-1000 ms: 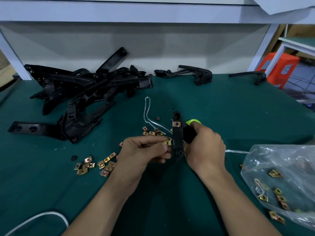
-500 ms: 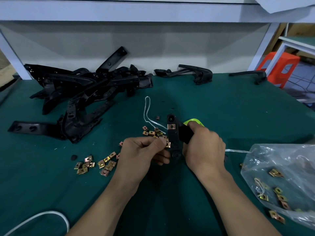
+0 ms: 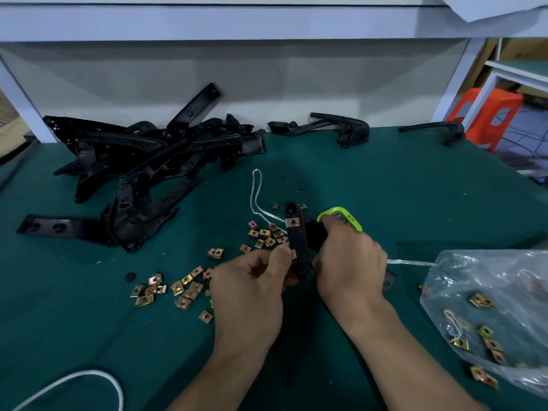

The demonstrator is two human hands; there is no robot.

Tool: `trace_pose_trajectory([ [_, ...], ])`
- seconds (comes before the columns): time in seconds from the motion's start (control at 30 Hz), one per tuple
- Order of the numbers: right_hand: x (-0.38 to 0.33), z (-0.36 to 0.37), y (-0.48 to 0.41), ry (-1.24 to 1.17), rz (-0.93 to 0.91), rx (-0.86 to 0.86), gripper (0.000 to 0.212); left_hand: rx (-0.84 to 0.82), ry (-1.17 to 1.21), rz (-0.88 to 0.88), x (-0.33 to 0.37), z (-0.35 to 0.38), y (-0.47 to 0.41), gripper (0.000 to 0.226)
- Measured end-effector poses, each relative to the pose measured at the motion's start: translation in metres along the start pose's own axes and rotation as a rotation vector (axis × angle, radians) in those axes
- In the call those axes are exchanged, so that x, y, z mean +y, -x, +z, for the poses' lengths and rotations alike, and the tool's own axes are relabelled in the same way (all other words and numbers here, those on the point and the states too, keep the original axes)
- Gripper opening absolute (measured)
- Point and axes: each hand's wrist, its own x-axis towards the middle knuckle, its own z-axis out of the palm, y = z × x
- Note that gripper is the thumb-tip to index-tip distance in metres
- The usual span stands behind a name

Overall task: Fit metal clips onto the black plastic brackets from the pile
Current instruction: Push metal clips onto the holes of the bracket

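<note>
My right hand (image 3: 348,262) grips a black plastic bracket (image 3: 299,241) held upright above the green table. One copper-coloured clip (image 3: 292,222) sits on the bracket near its top. My left hand (image 3: 252,280) pinches a second clip (image 3: 292,253) against the bracket's left edge, thumb on top; the clip is mostly hidden by the thumb. Loose metal clips (image 3: 181,287) lie scattered on the table left of my hands, and more clips (image 3: 267,234) lie behind the bracket. The pile of black brackets (image 3: 148,161) sits at the back left.
A clear plastic bag (image 3: 492,310) with more clips lies at the right. A green-and-black object (image 3: 341,218) sits behind my right hand. Two more black parts (image 3: 341,129) lie at the back by the wall. A white cord (image 3: 89,378) curls at the front left.
The bracket has drifted slightly left and lower. My left hand has pushed the second clip closer onto the bracket's edge.
</note>
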Motion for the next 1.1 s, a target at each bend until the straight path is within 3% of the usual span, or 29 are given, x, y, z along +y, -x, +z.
trace_pose_trajectory([
  [0.17, -0.004, 0.002, 0.001, 0.035, -0.016, -0.019, 0.028, 0.062, -0.082, 0.046, 0.012, 0.001, 0.011, 0.023],
  [0.3, -0.011, 0.000, 0.004, 0.051, -0.072, -0.034, 0.022, 0.098, -0.232, 0.118, 0.018, 0.000, 0.017, 0.036],
  [0.57, -0.012, -0.003, 0.004, 0.031, -0.079, -0.110, 0.013, -0.018, -0.555, 0.170, 0.018, -0.003, 0.022, 0.046],
  [0.77, -0.017, 0.002, 0.010, -0.001, -0.039, -0.128, 0.031, 0.031, -0.548, 0.130, 0.010, -0.008, 0.012, 0.008],
  [0.93, -0.018, 0.008, 0.011, -0.057, -0.020, -0.054, 0.035, 0.050, -0.548, 0.130, 0.003, -0.012, 0.003, 0.022],
  [1.1, -0.013, 0.008, 0.008, -0.206, -0.047, -0.045, 0.025, 0.084, -0.531, 0.117, -0.003, -0.007, -0.003, 0.026],
])
